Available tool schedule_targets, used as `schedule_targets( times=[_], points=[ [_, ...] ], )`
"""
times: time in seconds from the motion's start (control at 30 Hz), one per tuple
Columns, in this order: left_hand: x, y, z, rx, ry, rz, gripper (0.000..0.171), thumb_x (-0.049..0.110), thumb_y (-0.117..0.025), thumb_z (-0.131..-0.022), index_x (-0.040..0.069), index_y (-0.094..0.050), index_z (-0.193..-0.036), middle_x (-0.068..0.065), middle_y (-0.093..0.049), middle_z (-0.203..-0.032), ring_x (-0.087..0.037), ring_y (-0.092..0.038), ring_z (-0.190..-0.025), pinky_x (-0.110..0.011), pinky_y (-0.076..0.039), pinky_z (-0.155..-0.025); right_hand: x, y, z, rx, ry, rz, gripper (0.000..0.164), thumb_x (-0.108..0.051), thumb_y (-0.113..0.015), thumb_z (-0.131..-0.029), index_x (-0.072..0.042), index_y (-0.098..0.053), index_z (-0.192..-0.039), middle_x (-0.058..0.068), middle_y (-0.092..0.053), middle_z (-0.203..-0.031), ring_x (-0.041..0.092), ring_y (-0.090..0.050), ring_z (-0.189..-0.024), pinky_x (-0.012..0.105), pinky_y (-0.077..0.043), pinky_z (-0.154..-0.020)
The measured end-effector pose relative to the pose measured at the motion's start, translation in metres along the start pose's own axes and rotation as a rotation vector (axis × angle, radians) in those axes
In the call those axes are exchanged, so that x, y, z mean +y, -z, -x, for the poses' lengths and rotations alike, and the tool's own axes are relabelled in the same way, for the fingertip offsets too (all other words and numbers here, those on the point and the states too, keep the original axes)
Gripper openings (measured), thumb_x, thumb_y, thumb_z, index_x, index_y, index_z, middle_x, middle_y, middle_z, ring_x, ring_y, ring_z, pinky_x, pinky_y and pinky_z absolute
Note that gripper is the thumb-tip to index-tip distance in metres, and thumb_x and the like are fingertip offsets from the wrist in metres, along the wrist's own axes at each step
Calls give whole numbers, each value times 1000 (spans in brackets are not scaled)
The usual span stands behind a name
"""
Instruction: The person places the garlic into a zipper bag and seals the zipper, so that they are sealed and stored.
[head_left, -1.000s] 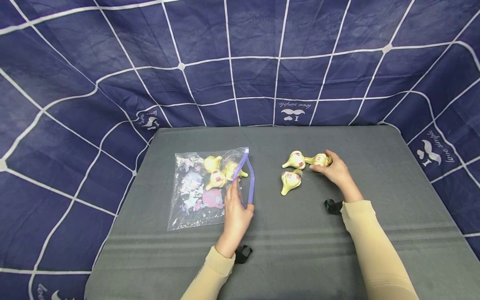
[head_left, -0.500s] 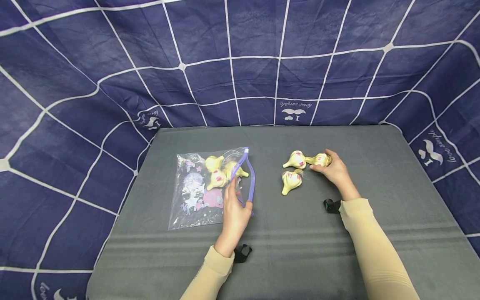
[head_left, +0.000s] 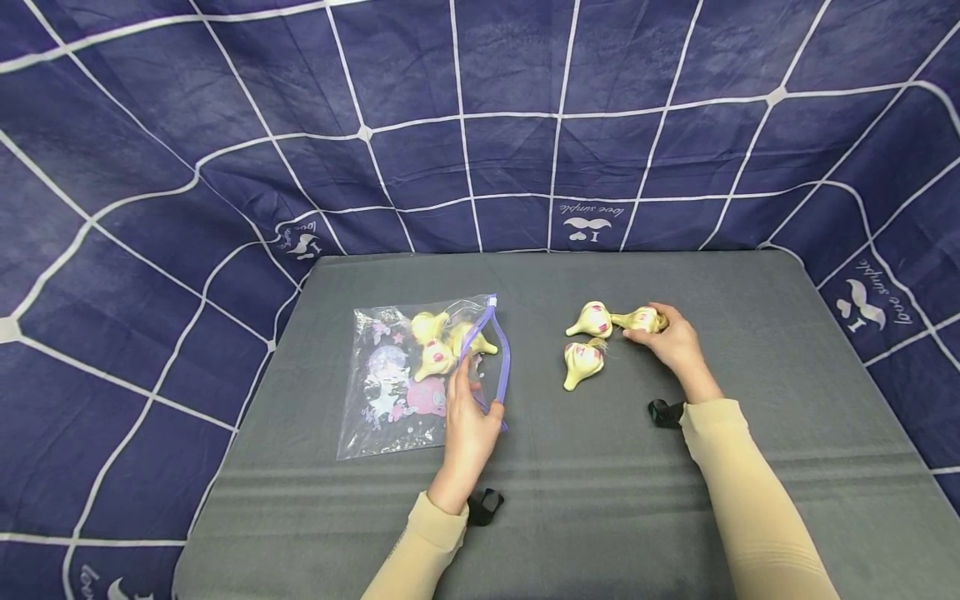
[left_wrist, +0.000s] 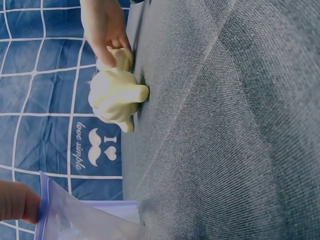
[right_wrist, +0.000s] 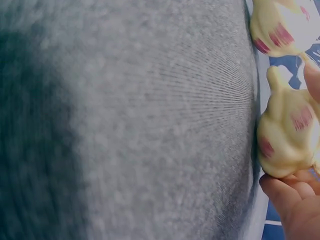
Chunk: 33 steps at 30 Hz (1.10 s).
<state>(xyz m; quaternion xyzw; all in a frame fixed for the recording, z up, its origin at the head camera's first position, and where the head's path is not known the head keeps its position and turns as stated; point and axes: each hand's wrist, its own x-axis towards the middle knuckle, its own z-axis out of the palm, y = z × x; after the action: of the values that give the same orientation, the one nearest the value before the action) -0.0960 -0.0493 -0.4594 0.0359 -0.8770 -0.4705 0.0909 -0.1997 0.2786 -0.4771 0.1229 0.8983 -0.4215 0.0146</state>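
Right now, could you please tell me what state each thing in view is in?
Zip bag: lying down, mouth open.
Bagged bulbs: three, lying together inside.
Far loose bulb: unheld, outside the bag.
Near loose bulb: unheld, outside the bag.
Rightmost bulb: outside the bag, held by the right hand.
Left hand: holding the bag's mouth edge.
Grey cloth: spread, lightly creased.
Blue curtain: hanging, wrinkled.

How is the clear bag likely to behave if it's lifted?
The bag is probably floppy: its film looks thin and lies nearly flat away from the garlic bulbs. Those three bulbs would likely make it sag unevenly, being bunched near the mouth. They might also slide out if it tips that way, since the purple strips stand apart.
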Motion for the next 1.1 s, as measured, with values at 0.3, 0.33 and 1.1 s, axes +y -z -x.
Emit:
schedule_targets(
  times=[0.3,0.33,1.1],
  points=[
    [0,0,1,18,-18,10,83,-6,-63,-71,1,-34,-149,-17,-45,-143,-28,-56,-110,-43,-47,-81,0,7,6,67,-20,-6,77,-35,-73,-86,-1,-41,-147,30,-50,-137,38,-50,-117,45,-41,-92],
    [0,0,1,19,-20,11,83,-6,-63,-71,0,-34,-149,-17,-45,-143,-28,-56,-110,-43,-47,-81,-2,9,7,87,-18,-8,77,-35,-73,-86,-1,-41,-147,30,-50,-138,38,-50,-117,43,-41,-91],
    [2,0,-1,6,-14,17,83,-6,-64,-73,1,-33,-149,-16,-45,-144,-27,-55,-112,-40,-47,-80,-115,-23,42,-100,257,-469,66,-4,-76,-82,-1,-49,-141,16,-59,-131,-3,-59,-95,8,-49,-79]
  ],
)
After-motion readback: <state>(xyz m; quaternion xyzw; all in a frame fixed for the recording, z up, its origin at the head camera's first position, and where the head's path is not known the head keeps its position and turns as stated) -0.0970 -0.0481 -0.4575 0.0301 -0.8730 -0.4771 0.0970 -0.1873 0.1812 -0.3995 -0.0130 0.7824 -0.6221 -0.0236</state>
